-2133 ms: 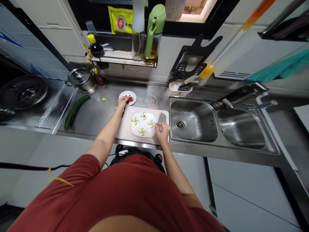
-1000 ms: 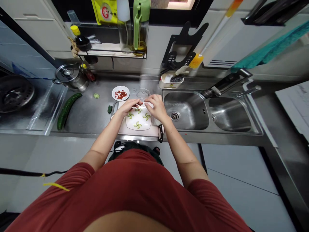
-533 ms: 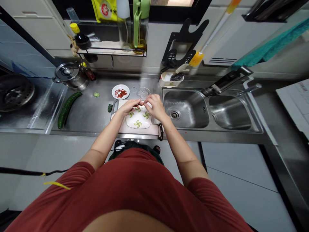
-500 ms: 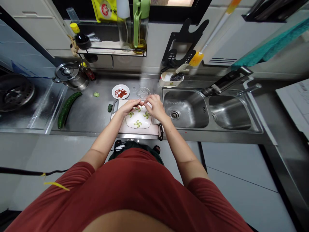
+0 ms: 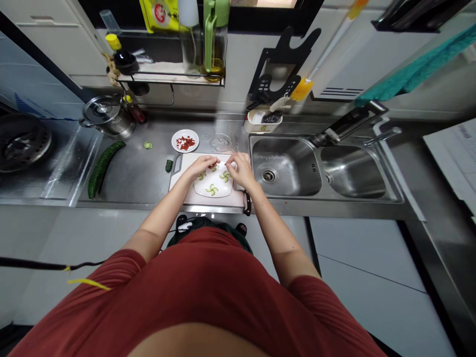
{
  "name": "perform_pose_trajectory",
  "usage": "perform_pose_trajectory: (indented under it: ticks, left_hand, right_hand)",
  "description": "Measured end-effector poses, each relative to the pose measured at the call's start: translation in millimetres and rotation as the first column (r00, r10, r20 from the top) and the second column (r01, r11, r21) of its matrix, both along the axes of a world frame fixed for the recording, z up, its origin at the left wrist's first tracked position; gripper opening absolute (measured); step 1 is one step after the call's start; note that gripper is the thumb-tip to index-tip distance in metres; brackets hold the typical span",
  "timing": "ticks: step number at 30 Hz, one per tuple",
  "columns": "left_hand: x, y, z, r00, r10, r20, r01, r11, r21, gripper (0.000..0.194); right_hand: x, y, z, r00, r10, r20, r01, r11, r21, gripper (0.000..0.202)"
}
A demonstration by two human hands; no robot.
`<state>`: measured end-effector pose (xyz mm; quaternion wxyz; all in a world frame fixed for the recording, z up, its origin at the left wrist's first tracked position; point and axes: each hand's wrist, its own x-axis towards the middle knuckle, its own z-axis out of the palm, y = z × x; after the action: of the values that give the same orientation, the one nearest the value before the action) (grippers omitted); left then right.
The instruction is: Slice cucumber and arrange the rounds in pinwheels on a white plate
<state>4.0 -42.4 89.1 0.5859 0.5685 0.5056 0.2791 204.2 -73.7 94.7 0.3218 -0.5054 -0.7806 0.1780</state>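
Observation:
A white plate (image 5: 204, 189) with several pinwheels of green cucumber slices lies on the pale cutting board (image 5: 186, 197). Over the plate's upper left edge is my left hand (image 5: 203, 165), its fingers pinched on a small red piece at the fingertips. My right hand (image 5: 240, 168) hovers over the upper right edge, thumb and fingertips together; whatever is between them is too small to make out. Chopped red pieces fill a round white dish (image 5: 189, 149) behind the board. A black-handled knife (image 5: 247, 203) rests at the board's right edge.
Left of the board lie a cucumber stub (image 5: 169, 165), thin slices (image 5: 148, 145) and a long cucumber (image 5: 103, 168). A steel pot (image 5: 107, 119) stands at the back left. Behind the board is a clear dish (image 5: 220, 142). The double sink (image 5: 286, 166) is on the right.
My hands have moved slightly apart, with the right hand a little lower and farther right. The plate and the food on the counter have stayed in place.

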Motion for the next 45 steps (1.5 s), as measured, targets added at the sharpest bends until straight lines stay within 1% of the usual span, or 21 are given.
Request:
perform_pose_trajectory:
  ticks: [2, 5, 7, 9, 12, 16, 20, 30, 37, 45]
  left_hand:
    - [1.0, 0.8, -14.7, 0.997, 0.022, -0.078, -0.014, 0.994, 0.108, 0.032]
    - [4.7, -3.0, -32.9, 0.958, 0.064, -0.279, 0.009, 0.967, 0.253, 0.024]
    - [8.1, -9.0, -40.7, 0.91, 0.088, -0.406, 0.07, 0.932, 0.357, 0.022]
    - [11.7, -16.3, -45.9, 0.855, 0.087, -0.511, 0.161, 0.892, 0.422, 0.022]
    - [16.6, -26.4, -52.1, 0.778, 0.038, -0.627, 0.301, 0.853, 0.426, 0.024]
    - [21.2, -34.0, -58.9, 0.701, -0.008, -0.713, 0.413, 0.82, 0.396, 0.028]
    - [23.9, -36.2, -63.0, 0.661, -0.022, -0.75, 0.45, 0.811, 0.373, 0.032]
    - [27.8, -35.8, -70.5, 0.648, -0.011, -0.762, 0.46, 0.803, 0.379, 0.034]
    - [29.6, -37.0, -69.0, 0.646, -0.017, -0.763, 0.467, 0.8, 0.377, 0.034]
    - [30.7, -35.4, -69.6, 0.644, -0.03, -0.765, 0.477, 0.797, 0.371, 0.033]
  right_hand:
    - [4.3, -2.8, -15.7, 0.999, -0.034, 0.035, 0.036, 0.998, -0.051, 0.013]
    - [8.1, -7.5, -41.4, 0.992, -0.089, 0.091, 0.099, 0.989, -0.11, 0.012]
    - [8.0, -9.9, -56.4, 0.985, -0.12, 0.122, 0.137, 0.981, -0.138, 0.012]
    - [6.3, -11.4, -67.7, 0.979, -0.131, 0.154, 0.157, 0.973, -0.171, 0.014]
    - [2.6, -12.0, -77.4, 0.969, -0.147, 0.197, 0.185, 0.964, -0.192, 0.016]
    - [-1.4, -11.3, -81.8, 0.961, -0.161, 0.225, 0.207, 0.958, -0.199, 0.016]
    - [-3.7, -10.4, -84.0, 0.959, -0.161, 0.232, 0.211, 0.955, -0.209, 0.015]
    - [-6.5, -10.7, -86.8, 0.948, -0.166, 0.27, 0.225, 0.953, -0.202, 0.016]
    - [-8.1, -10.3, -89.0, 0.94, -0.188, 0.284, 0.241, 0.956, -0.165, 0.015]
    - [-7.8, -10.2, -86.8, 0.945, -0.186, 0.27, 0.247, 0.946, -0.21, 0.014]
